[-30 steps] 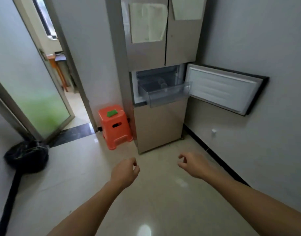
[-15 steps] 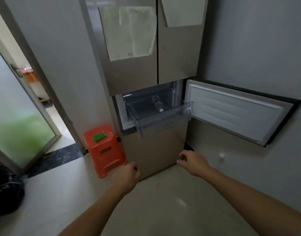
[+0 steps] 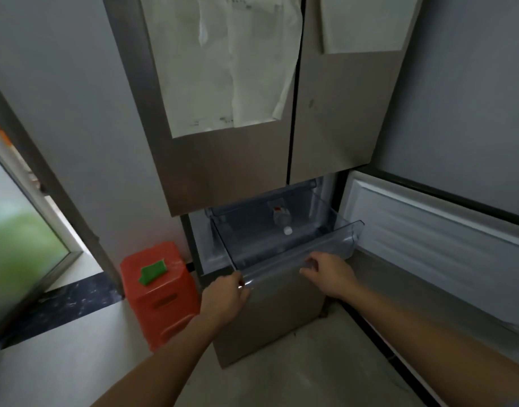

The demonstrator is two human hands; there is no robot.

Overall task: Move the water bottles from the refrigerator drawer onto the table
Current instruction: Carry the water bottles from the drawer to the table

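Observation:
A clear water bottle [image 3: 281, 219] with a white cap and a red label lies in the pulled-out transparent refrigerator drawer [image 3: 270, 248], cap pointing toward me. My left hand [image 3: 224, 293] is at the drawer's front left corner, its fingers curled round the edge there. My right hand [image 3: 330, 274] grips the front lip right of the middle, fingertips hooked over it. The drawer's back part is hidden under the upper refrigerator doors [image 3: 252, 160]. No table is in view.
The small compartment door [image 3: 434, 248] stands swung open to the right against the grey wall. An orange plastic stool [image 3: 161, 292] with a green piece [image 3: 153, 271] on top stands left of the refrigerator. A doorway with a glass door [image 3: 14, 230] is at far left.
I have come close to the refrigerator. Both hands rose from mid-air over the floor to the drawer's front edge and now hold it.

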